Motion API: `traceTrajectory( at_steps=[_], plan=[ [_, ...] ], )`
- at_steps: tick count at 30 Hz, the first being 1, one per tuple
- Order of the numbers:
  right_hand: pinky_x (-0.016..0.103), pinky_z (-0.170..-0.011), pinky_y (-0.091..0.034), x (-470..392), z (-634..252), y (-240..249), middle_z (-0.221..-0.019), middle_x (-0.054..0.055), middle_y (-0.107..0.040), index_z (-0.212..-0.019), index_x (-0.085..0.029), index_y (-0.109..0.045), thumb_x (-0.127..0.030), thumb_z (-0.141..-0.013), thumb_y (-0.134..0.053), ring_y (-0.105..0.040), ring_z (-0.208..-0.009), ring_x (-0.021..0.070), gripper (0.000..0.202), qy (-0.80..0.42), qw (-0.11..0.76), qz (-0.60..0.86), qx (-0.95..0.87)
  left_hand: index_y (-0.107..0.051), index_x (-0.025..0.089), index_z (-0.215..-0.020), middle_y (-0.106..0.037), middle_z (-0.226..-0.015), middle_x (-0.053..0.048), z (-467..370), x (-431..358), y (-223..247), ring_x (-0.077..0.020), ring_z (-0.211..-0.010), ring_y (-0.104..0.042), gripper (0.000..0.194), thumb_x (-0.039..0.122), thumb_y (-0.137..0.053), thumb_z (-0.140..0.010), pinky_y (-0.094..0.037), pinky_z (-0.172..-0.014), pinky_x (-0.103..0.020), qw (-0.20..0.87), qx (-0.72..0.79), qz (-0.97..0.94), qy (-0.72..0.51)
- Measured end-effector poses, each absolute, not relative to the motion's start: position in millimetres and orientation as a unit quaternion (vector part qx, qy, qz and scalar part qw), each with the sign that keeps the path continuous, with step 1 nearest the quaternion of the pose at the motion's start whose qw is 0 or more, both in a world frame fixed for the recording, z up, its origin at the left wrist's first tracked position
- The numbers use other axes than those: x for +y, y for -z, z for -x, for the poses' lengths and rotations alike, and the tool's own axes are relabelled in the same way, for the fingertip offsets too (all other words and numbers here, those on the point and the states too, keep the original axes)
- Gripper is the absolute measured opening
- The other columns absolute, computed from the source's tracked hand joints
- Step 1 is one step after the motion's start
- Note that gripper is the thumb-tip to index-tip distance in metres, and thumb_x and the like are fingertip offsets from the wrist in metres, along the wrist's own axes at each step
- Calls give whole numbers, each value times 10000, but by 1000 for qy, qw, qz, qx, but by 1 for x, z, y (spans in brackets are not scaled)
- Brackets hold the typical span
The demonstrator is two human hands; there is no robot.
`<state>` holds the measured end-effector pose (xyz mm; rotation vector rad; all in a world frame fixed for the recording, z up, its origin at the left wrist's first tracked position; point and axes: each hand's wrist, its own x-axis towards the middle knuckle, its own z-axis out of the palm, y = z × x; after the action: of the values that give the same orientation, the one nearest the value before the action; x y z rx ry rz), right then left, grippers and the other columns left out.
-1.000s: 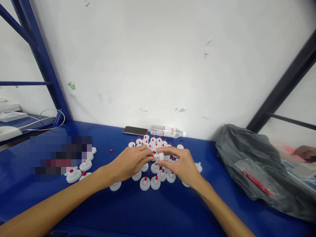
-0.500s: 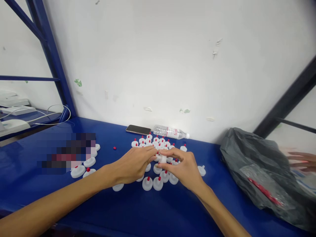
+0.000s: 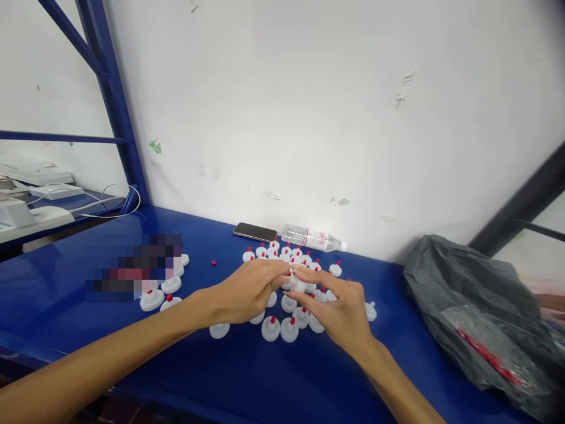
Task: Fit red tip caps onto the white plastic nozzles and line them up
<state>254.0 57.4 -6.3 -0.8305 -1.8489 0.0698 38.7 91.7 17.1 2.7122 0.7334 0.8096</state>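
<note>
Between the thumb and fingers of my right hand point(image 3: 342, 303) is a white plastic nozzle cap point(image 3: 299, 286), held above the table. My left hand point(image 3: 251, 288) is closed in a pinch at the cap's upper left side, touching it; what its fingertips grip is hidden. Around and below both hands stand several white round nozzle caps with red tips, among them a front one point(image 3: 271, 330). One white cap point(image 3: 219, 330) lies partly behind my left wrist, and another without a red tip point(image 3: 371, 311) lies right of my right hand.
The blue table point(image 3: 265, 383) meets a white wall. A phone point(image 3: 255, 232) and a plastic bottle point(image 3: 313, 238) lie along the back. A single red tip point(image 3: 214, 262) sits left. More white caps point(image 3: 152, 300) border a blurred patch. A dark bag point(image 3: 463, 282) with red pieces point(image 3: 489, 356) lies right, near another person's hand point(image 3: 551, 302).
The view has swung slightly left, so everything sits farther right. Both my hands stay together at the white cap, fingers closer around it. The other person's hand has mostly left the right edge.
</note>
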Motion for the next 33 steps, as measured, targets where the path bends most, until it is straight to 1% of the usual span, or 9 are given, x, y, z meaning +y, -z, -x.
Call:
traceTrajectory(
  at_steps=[3, 7, 9, 11, 15, 18, 22, 27, 33],
  plan=[
    [389, -893, -668, 56, -258, 1, -1105, 7, -810, -1143, -287, -737, -294, -881, -794, -794, -962, 254, 268, 16, 499, 347, -794, -484, 210, -805, -586, -737, 8, -37, 90, -28, -153, -639, -500, 361, 316, -295, -1094, -345, -614, -293, 88, 267, -925, -255],
    [394, -964, -619, 57, -272, -12, -1168, 29, -783, -1181, -280, -701, -267, -963, -670, -759, -1062, 247, 221, 76, 478, 374, -791, -606, 196, -878, -685, -816, -30, -21, 101, -46, -171, -707, -599, 404, 366, -309, -1093, -357, -644, -299, -34, 312, -919, -240],
    [400, -979, -595, 60, -287, -17, -1158, 42, -779, -1108, -263, -714, -267, -974, -624, -750, -1064, 249, 161, 112, 493, 406, -762, -635, 198, -886, -713, -835, -54, -6, 112, -52, -199, -743, -638, 402, 387, -335, -1077, -374, -661, -304, -94, 407, -883, -215],
    [412, -946, -584, 64, -306, -22, -1089, 50, -789, -1049, -253, -728, -318, -965, -619, -757, -1007, 263, 152, 138, 497, 462, -721, -669, 227, -987, -751, -985, -81, 11, 125, -54, -244, -866, -685, 345, 390, -373, -1053, -420, -717, -318, -118, 529, -829, -138],
    [391, -785, -562, 75, -346, -26, -843, 29, -793, -1003, -269, -757, -481, -865, -706, -773, -831, 288, 258, 107, 456, 618, -631, -700, 191, -911, -754, -921, -159, 44, 146, -45, -325, -852, -711, 184, 304, -555, -911, -483, -741, -383, -103, 629, -767, -72],
    [366, -728, -521, 80, -366, -26, -730, 17, -767, -906, -273, -753, -470, -835, -704, -759, -779, 283, 216, 80, 415, 686, -592, -703, 194, -832, -757, -869, -153, 57, 153, -36, -332, -816, -722, 132, 321, -676, -808, -503, -716, -379, -64, 652, -755, -27],
    [353, -730, -498, 84, -377, -22, -796, 35, -779, -866, -259, -730, -473, -824, -686, -744, -815, 275, 223, 66, 395, 709, -580, -718, 205, -922, -763, -954, -154, 59, 157, -30, -336, -856, -725, 167, 298, -657, -797, -494, -674, -357, -30, 650, -759, 8],
    [351, -786, -475, 89, -384, -15, -998, 72, -773, -870, -235, -757, -441, -832, -680, -717, -921, 269, 223, 72, 336, 721, -602, -717, 219, -939, -753, -975, -96, 51, 160, -27, -264, -871, -713, 169, 283, -662, -792, -470, -666, -296, -1, 644, -764, 32],
    [319, -700, -464, 93, -381, -4, -872, 25, -798, -848, -252, -768, -356, -836, -699, -731, -822, 245, 126, -16, 258, 736, -626, -718, 208, -935, -745, -1010, -75, 42, 160, -24, -226, -891, -704, 227, 119, -554, -807, -468, -696, -279, 21, 635, -771, 35]
  ],
)
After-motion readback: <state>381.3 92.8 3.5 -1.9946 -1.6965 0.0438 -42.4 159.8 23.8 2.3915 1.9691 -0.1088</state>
